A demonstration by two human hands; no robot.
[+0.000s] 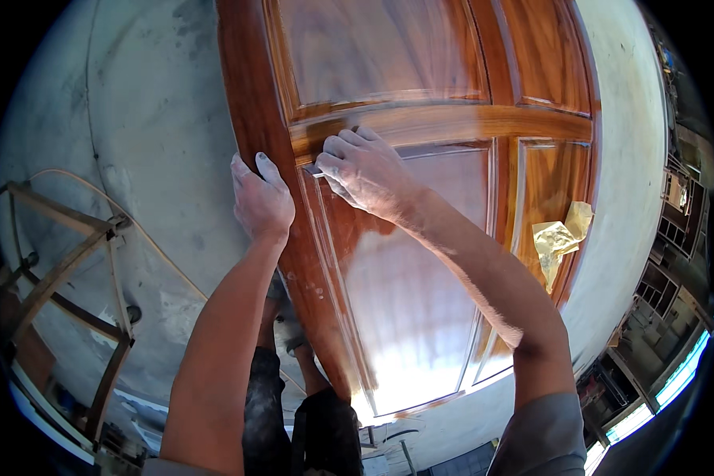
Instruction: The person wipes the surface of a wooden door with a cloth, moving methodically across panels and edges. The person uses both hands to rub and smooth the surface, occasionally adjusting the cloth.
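Note:
A reddish-brown varnished wooden door with raised panels lies in front of me, with whitish dust on parts of its surface. My left hand grips the door's left edge, thumb on the face and fingers at the side. Over the left part of the cross rail, near a panel corner, my right hand is closed with bent fingers. A small grey edge of a folded piece of sandpaper sticks out from under it; the rest is hidden by the fingers. White dust coats both hands.
A crumpled yellowish sheet lies on the door's right panel. At left stands a wooden frame, with a thin hose or cable running across the grey floor. Shelving with clutter lines the far right. My legs are beside the door's left edge.

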